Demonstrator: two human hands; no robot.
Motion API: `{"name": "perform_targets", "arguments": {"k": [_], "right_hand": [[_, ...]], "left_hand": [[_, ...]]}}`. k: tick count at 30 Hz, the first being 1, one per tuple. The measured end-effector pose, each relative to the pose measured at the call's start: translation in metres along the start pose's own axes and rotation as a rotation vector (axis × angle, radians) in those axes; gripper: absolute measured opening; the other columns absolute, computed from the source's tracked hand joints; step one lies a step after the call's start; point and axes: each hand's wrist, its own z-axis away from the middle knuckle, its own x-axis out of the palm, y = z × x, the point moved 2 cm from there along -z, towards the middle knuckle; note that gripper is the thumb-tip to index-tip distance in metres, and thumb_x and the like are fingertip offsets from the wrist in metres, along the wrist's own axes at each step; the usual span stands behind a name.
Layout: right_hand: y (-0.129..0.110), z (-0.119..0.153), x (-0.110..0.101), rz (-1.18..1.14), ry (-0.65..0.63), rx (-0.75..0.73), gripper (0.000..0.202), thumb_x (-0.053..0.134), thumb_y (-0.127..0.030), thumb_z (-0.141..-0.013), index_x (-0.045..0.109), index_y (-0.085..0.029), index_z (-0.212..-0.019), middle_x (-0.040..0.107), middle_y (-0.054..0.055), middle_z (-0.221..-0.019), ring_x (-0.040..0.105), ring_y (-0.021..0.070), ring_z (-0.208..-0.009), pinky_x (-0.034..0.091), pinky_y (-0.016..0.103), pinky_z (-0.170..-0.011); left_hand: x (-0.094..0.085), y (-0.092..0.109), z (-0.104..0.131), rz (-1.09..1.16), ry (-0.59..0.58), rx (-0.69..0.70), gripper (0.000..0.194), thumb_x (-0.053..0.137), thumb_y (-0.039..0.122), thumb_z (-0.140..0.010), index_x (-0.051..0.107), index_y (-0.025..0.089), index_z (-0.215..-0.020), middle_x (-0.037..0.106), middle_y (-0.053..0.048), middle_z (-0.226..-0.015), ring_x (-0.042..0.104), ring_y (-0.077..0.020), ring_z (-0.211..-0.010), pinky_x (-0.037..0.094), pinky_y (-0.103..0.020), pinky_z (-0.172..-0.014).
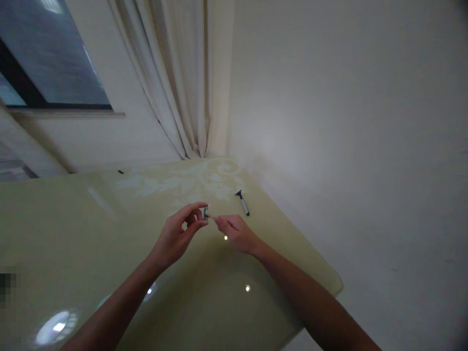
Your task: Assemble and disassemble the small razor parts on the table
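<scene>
A: What is the left hand doing?

B: It pinches a small greenish piece between thumb and forefinger, other fingers curled loosely, above the table, toward its far right corner.

A: And the right hand?

B: Its fingertips are drawn together and meet the piece from the right side. They seem to grip a thin pale part of it, though it is too small to be sure.

A: Anything else there?

B: A razor lies flat near the right edge, just beyond the right hand, apart from it. A curtain hangs behind the far corner.
</scene>
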Motion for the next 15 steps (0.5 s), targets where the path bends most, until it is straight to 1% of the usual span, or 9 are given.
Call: {"name": "perform_targets", "arguments": {"k": [3,4,8,9,12,13,15], "right_hand": [[0.0021,-0.0008,-0.0042,0.018,0.111,0.042,0.057,0.04,-0.066,-0.101,0.038,-0.022,-0.065,0.031,-0.005,-0.062,0.03,0.0121,-0.059,0.021,0.029,-0.057],[0.002,-0.0008,-0.0042,0.01,0.111,0.041,0.057,0.04,-0.065,-0.102,0.038,-0.022,-0.065,0.031,-0.005,-0.062,0.03,0.0121,-0.059,0.021,0.029,-0.057],[0.0001,-0.0002,0.0005,-0.009,0.006,-0.003,0.055,0.041,-0.062,-0.103,0.04,-0.021,-0.067,0.032,-0.005,-0.065,0.031,0.0114,-0.061,0.023,0.028,-0.059],[0.0007,-0.0004,0.0004,0.004,0.016,0.001,0.055,0.041,-0.062,-0.103,0.039,-0.021,-0.067,0.032,-0.005,-0.065,0.031,0.0112,-0.061,0.023,0.028,-0.059],[0.0037,-0.0012,-0.0035,0.031,0.119,0.041,0.056,0.04,-0.063,-0.102,0.038,-0.022,-0.065,0.031,-0.005,-0.063,0.031,0.0114,-0.059,0.021,0.028,-0.057],[0.0039,-0.0012,-0.0044,0.024,0.132,0.046,0.056,0.04,-0.064,-0.102,0.037,-0.022,-0.065,0.031,-0.005,-0.062,0.03,0.0115,-0.059,0.021,0.028,-0.057],[0.0026,-0.0006,-0.0031,-0.003,0.08,0.032,0.056,0.04,-0.065,-0.102,0.038,-0.022,-0.066,0.031,-0.005,-0.063,0.03,0.0117,-0.059,0.023,0.028,-0.057]], "left_hand": [[-0.0001,-0.0011,-0.0001,0.003,-0.002,0.0,0.034,0.07,0.031,-0.091,0.068,0.023,-0.124,0.064,0.002,-0.081,0.059,-0.012,-0.07,0.049,-0.023,-0.066],[0.0002,-0.0011,-0.0001,0.005,-0.01,0.002,0.034,0.07,0.031,-0.091,0.068,0.023,-0.123,0.064,0.002,-0.082,0.059,-0.0119,-0.07,0.049,-0.022,-0.065],[0.0008,0.0003,0.0004,0.004,-0.028,0.002,0.035,0.07,0.031,-0.091,0.068,0.024,-0.124,0.065,0.001,-0.085,0.058,-0.0117,-0.069,0.049,-0.023,-0.065],[0.0007,0.0004,0.0005,0.003,-0.021,-0.004,0.035,0.069,0.032,-0.091,0.068,0.024,-0.124,0.065,0.001,-0.085,0.059,-0.0121,-0.07,0.049,-0.023,-0.065],[0.0003,0.0,0.0003,0.0,-0.008,-0.023,0.035,0.07,0.032,-0.091,0.068,0.023,-0.124,0.065,0.0,-0.085,0.06,-0.013,-0.072,0.05,-0.023,-0.066],[0.0002,-0.0002,0.0001,-0.001,-0.01,-0.024,0.035,0.07,0.032,-0.091,0.068,0.023,-0.124,0.065,0.0,-0.084,0.06,-0.013,-0.072,0.05,-0.023,-0.066],[0.0001,0.0003,-0.0003,0.001,-0.017,-0.013,0.035,0.069,0.033,-0.091,0.068,0.023,-0.124,0.065,0.001,-0.083,0.06,-0.013,-0.072,0.051,-0.024,-0.067]]}}
